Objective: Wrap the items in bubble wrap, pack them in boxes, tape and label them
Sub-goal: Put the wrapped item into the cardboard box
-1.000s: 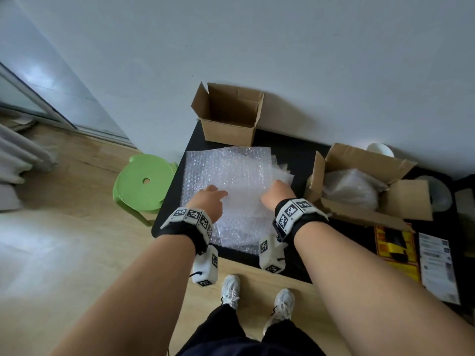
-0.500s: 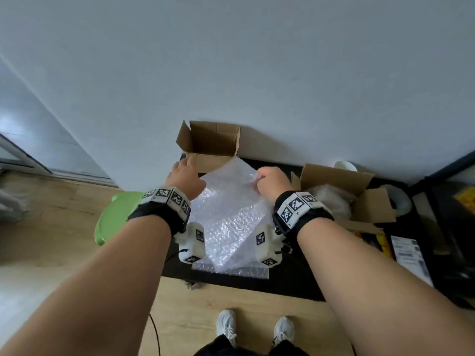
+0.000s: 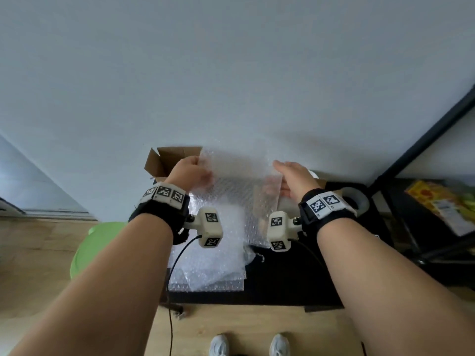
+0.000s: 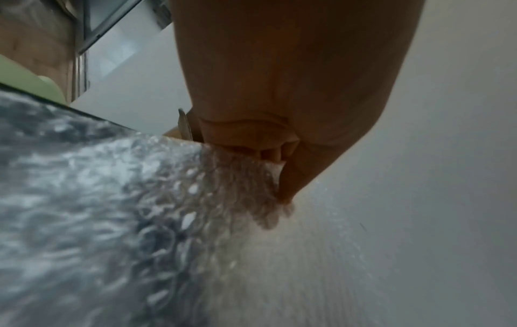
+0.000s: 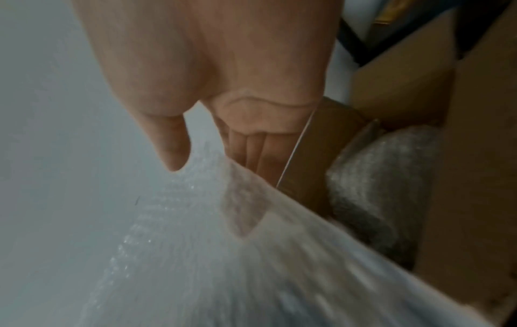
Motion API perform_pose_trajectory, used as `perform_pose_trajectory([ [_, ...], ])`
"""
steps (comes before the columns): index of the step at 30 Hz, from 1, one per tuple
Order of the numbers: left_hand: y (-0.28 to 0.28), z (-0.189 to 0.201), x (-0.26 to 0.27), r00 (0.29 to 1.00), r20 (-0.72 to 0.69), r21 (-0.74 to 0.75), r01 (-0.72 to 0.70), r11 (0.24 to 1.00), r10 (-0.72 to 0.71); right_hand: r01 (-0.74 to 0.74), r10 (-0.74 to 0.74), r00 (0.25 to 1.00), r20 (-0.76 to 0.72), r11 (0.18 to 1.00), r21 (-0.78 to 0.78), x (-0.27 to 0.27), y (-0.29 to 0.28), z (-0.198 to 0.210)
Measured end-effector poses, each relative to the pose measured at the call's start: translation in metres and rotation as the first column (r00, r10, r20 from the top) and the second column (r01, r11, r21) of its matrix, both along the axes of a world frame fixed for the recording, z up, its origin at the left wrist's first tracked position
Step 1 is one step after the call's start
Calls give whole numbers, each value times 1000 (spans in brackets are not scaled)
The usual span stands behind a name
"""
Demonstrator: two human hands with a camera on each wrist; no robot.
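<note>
Both hands hold one sheet of bubble wrap (image 3: pixel 239 191) up in front of the pale wall, above the black table (image 3: pixel 288 276). The left hand (image 3: pixel 189 173) pinches the sheet's upper left corner — in the left wrist view its curled fingers and thumb close on the edge. The right hand (image 3: pixel 293 177) has the sheet's right edge between thumb and straighter fingers (image 5: pixel 260 152), which lie behind the plastic; how firmly it holds I cannot tell. The sheet hangs down between the two wrists, and more bubble wrap lies in a loose stack (image 3: pixel 205 268) on the table below. Behind the left hand stands an open cardboard box (image 3: pixel 167 160); beside the right hand a second box (image 5: pixel 475 154) holds a bubble-wrapped bundle (image 5: pixel 383 183). A green stool (image 3: pixel 95 247) sits left of the table.
</note>
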State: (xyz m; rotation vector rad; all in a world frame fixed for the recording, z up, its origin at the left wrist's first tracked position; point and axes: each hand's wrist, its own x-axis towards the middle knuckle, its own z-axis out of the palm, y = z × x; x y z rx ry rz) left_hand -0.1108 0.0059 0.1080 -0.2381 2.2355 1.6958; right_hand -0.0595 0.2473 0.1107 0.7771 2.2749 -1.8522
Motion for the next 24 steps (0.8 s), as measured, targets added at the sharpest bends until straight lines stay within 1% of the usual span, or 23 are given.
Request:
perform_pose_trajectory([
  [1, 7, 1, -1, 1000, -1, 33, -30, 999, 30, 3, -3, 1000, 3, 999, -42, 1, 6, -7],
  [3, 20, 1, -3, 998, -13, 43, -65, 997, 65, -13, 13, 1000, -7, 999, -37, 6, 14, -11],
  [6, 34, -5, -5, 997, -12, 5, -70, 998, 70, -32, 28, 997, -78, 998, -48, 15, 30, -7],
  [8, 44, -5, -3, 996, -38, -39, -82, 996, 81, 0, 2, 991, -137, 1000, 13, 20, 42, -3],
  [10, 53, -4, 1, 992, -83, -102, -104, 989, 96, -6, 17, 985, -174, 998, 68, 23, 53, 1],
  [12, 59, -3, 3, 992, -118, -93, -49, 994, 38, -60, 72, 987, -146, 995, 84, 22, 63, 0],
  [14, 63, 1, 5, 990, -117, -45, 79, 996, -83, -91, 104, 989, -102, 987, 132, 23, 74, 0],
  [15, 64, 4, 6, 982, -114, -50, 148, 988, -153, -95, 108, 990, -86, 986, 137, 25, 78, 2],
  [17, 67, 10, 9, 956, -107, -170, 254, 952, -275, -103, 116, 991, -68, 980, 171, 28, 84, 5],
  [18, 70, 12, 10, 946, -118, -243, 266, 933, -301, -113, 126, 990, -58, 973, 201, 30, 86, 6],
  [21, 81, 16, 15, 933, -218, -371, 193, 908, -287, -106, 129, 990, -51, 943, 316, 34, 88, 9],
  [24, 93, 17, 16, 926, -292, -411, 103, 906, -238, -31, 72, 991, -108, 939, 343, 34, 94, 7],
])
